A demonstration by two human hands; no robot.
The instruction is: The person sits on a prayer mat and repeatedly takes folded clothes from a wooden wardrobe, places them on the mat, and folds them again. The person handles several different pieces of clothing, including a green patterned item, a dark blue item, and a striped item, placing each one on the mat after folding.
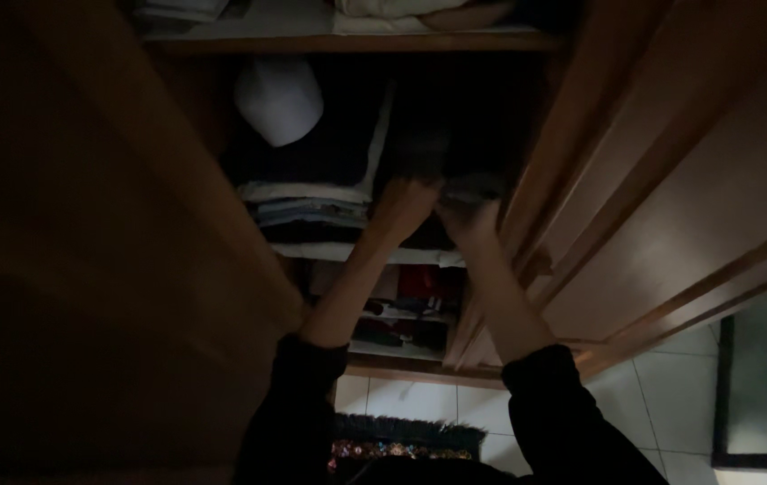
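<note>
Dark folded cloth (pixel 442 162), soft fabric lying on a wardrobe shelf to the right of a stack of folded pale and dark garments (pixel 311 211), is the item both hands reach. The left hand (pixel 406 202) rests at its front edge, the right hand (pixel 468 216) just beside it, the two nearly touching. Whether the fingers are closed on the fabric cannot be told; the light is poor and the picture blurred. In judgement, the cloth is light, limp and not fragile, and is best taken with both palms under the folded front edge so that it keeps its fold. A white cap (pixel 280 99) sits further back to the left. The brown wooden door (pixel 670 180) stands open to the right.
</note>
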